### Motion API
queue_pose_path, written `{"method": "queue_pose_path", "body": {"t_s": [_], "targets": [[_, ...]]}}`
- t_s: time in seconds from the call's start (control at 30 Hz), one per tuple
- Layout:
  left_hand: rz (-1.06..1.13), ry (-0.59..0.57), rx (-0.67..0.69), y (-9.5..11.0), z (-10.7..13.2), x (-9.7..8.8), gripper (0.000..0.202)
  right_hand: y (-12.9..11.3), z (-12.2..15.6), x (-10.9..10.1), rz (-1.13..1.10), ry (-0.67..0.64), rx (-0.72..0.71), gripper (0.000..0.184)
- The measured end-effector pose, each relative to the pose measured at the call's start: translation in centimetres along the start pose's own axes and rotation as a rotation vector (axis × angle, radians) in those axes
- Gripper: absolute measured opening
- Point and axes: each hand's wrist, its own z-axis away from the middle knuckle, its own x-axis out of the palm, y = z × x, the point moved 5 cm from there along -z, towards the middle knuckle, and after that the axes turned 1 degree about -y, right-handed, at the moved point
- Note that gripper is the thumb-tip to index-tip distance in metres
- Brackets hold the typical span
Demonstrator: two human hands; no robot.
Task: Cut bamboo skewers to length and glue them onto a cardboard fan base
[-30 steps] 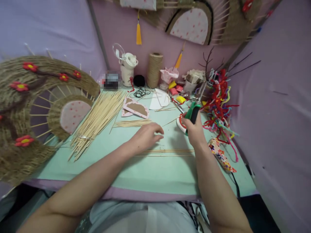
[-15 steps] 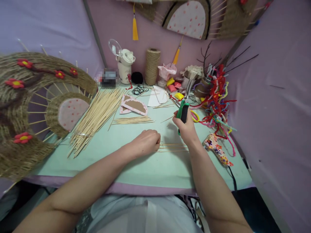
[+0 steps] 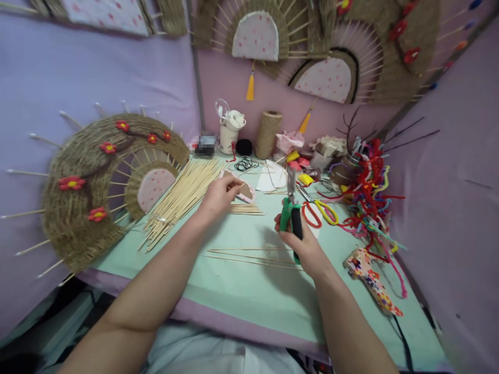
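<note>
Pliers (image 3: pixel 292 195) metal-headed (shiny); sticks (image 3: pixel 183 193) smooth, matt wood.

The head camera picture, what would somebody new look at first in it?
Probably the big woven fan, at the left side of the picture, with red flowers on it. Next might be the bright tangle of fuzzy wires on the right side of the table. The green and black pliers, held in the right hand, stand out near the middle.
</note>
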Motion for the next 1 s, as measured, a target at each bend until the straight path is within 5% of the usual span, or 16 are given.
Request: {"method": "queue_pose_path", "body": {"t_s": [0.13,0.37,0.67,1.0], "targets": [[0.325,0.031,-0.087,0.2,0.2,-0.8,0.022,0.0,0.6,1.9,0.071,-0.230,0.142,0.034],[0.503,-0.054,-0.113,1.9,1.0,0.0,0.020,0.5,0.7,2.3,0.102,-0.254,0.208,0.055],[0.447,-0.223,-0.169,2.4,2.0,1.7,0.013,0.6,0.7,2.5,0.129,-0.272,0.183,0.059],[0.308,-0.245,-0.025,1.8,2.0,2.4,0.016,0.4,0.9,2.7,0.083,-0.277,0.219,0.053]]}}
